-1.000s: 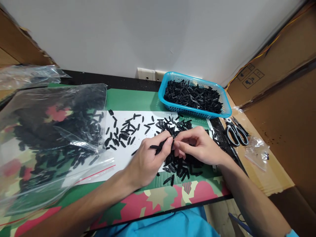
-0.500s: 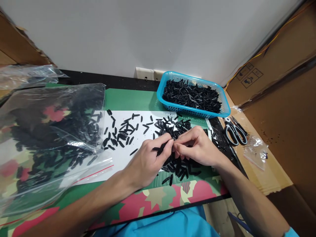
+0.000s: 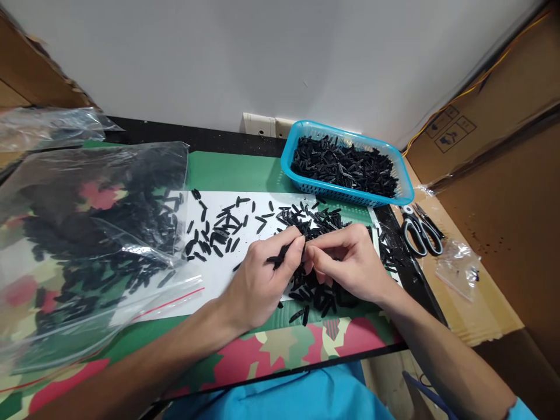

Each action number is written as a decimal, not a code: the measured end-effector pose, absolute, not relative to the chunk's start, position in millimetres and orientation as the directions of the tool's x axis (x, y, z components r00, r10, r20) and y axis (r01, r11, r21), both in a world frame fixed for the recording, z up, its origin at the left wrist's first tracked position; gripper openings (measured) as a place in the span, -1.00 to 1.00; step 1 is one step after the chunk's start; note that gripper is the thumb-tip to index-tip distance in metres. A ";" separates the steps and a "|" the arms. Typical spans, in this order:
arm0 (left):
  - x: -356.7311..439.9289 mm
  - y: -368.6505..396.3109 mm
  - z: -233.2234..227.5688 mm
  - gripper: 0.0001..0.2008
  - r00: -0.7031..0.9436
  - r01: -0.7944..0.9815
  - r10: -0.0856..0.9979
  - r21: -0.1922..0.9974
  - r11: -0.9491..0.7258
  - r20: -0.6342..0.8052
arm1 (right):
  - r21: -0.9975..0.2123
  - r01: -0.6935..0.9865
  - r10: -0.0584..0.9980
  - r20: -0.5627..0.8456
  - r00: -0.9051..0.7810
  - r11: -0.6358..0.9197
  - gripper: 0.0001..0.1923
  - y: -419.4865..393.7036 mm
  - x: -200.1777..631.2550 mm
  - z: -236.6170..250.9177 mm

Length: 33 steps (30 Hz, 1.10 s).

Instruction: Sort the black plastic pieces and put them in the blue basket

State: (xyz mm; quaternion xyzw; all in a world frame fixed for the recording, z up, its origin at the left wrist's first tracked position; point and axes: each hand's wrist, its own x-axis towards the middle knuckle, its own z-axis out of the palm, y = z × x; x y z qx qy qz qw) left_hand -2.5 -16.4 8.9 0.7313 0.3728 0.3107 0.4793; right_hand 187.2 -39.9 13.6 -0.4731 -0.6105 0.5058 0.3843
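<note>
clear plastic formed the large bag [image 3: 87, 245] at the far left; it lay flat on the patterned mat [image 3: 280, 350], part-filled with small black parts. just right of it, a white sheet [image 3: 219, 280] carried a loose scatter of the same black pieces [image 3: 219, 230].

my left hand [image 3: 258, 280] hovered over the sheet's right half, fingers curled in, thumb and forefinger pinched onto a few black pieces [image 3: 280, 256] that stuck out toward the left. my right hand [image 3: 350, 262] met it fingertip to fingertip, thumb and fingers closed down at the same spot; i could not tell whether it gripped a piece of its own. both hands sat directly above a dense pile of black parts [image 3: 315, 291].

behind them to the right, a blue basket [image 3: 405, 195] held more black parts. scissors [image 3: 420, 233] lay just right of the pile, on brown cardboard [image 3: 481, 303], with a small clear bag [image 3: 459, 268] beside them.
</note>
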 end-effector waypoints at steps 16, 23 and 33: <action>-2.7 -17.3 10.3 -0.59 0.539 0.179 0.840 0.967 -0.182 0.058 | -0.998 0.061 0.949 -0.044 -0.312 -0.026 -0.69 -36.1 188.8 13.2; -3.3 -17.7 9.8 -0.59 0.533 0.187 0.844 0.966 -0.178 0.053 | -0.997 0.068 0.951 -0.046 -0.306 -0.027 -0.70 -35.6 188.6 11.6; -3.7 -16.8 10.6 -0.60 0.519 0.226 0.853 0.953 -0.200 0.056 | -0.997 0.058 0.953 -0.066 -0.295 -0.051 -0.70 -35.0 185.6 9.6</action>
